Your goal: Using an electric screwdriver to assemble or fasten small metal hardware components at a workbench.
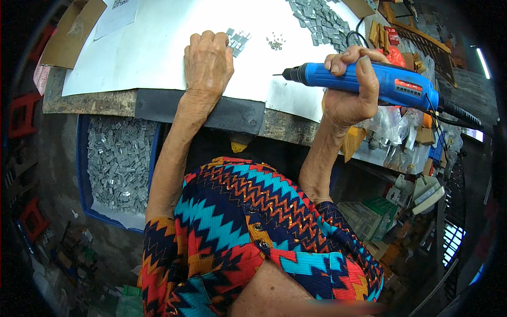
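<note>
Nearest to me I see a zigzag-patterned garment (pixel 248 232) in red, navy, turquoise and orange, soft woven cloth with small buttons down the front. Beside it on the left, below the bench, sits a blue plastic crate (pixel 80 158) filled with small grey metal pieces, blocky and dull.

Further out, a dark rubbery strip (pixel 232 113) caps the near edge of the rough wooden surface (pixel 79 100), which is covered by a smooth white sheet (pixel 153 47).

My left hand (pixel 207 63) lies palm down on that sheet, its fingers curled forward and touching a small cluster of flat grey metal squares (pixel 237 41); I cannot tell whether they pinch one. Just beyond lies a little heap of tiny screws (pixel 274 43).

My right hand (pixel 351 87) has its fingers wrapped firmly around a blue plastic electric screwdriver (pixel 380 79), a cylinder held level above the surface's right part, its thin metal bit pointing left, a black cord trailing from its rear.

Farthest, a larger pile of grey metal pieces (pixel 319 21) spreads over the sheet, with brown cardboard (pixel 71 31) at the far left.
</note>
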Available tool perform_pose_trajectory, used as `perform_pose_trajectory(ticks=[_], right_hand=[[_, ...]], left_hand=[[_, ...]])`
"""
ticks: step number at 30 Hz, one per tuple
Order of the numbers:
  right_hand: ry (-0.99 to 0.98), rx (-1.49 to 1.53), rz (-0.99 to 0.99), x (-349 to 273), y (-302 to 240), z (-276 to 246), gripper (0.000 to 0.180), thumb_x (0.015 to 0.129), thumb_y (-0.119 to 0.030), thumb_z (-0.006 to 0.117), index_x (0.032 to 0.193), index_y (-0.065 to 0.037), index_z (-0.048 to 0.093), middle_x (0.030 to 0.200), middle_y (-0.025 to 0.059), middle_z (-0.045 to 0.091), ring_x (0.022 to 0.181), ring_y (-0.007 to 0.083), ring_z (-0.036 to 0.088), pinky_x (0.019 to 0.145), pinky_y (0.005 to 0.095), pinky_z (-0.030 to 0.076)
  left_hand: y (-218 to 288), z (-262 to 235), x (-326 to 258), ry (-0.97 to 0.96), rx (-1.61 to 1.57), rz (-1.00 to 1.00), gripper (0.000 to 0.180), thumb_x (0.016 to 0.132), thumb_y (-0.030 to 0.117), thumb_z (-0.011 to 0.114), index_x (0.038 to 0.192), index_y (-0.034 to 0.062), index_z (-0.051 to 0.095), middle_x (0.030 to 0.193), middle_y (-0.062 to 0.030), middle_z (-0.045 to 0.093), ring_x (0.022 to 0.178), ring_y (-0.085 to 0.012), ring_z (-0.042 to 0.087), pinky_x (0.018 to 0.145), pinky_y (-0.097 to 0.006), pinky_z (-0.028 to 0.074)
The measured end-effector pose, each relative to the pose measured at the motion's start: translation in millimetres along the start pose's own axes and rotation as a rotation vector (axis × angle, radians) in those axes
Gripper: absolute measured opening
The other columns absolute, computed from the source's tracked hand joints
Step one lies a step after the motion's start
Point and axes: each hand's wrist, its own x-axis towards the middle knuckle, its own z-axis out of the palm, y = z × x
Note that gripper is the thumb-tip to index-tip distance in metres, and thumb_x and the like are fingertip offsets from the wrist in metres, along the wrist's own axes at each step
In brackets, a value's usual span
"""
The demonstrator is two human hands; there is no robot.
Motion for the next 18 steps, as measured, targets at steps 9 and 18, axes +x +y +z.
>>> perform_pose_trajectory(ticks=[9,18], right_hand=[[0.017,-0.003,0.035,-0.8,-0.7,0.3,0.025,0.075,-0.009,0.052,0.098,-0.002,0.052,0.074,0.0127,0.054,0.057,0.0183,0.054,0.060,0.0378,0.044],[-0.025,-0.011,0.016,-0.3,0.7,3.1,0.026,0.074,-0.009,0.052,0.099,-0.001,0.052,0.074,0.0134,0.054,0.057,0.0187,0.053,0.059,0.0377,0.044]], left_hand=[[-1.6,3.2,-1.0,-0.011,-0.054,0.061,0.009,0.073,0.007,0.059,0.080,0.0019,0.059,0.077,-0.0098,0.055,0.073,-0.0239,0.048,0.068,-0.036,0.040],[-3.6,4.5,-3.2,-0.006,-0.116,0.128,0.009,0.074,0.006,0.058,0.082,0.0029,0.060,0.081,-0.0092,0.056,0.079,-0.0226,0.049,0.071,-0.035,0.039]])
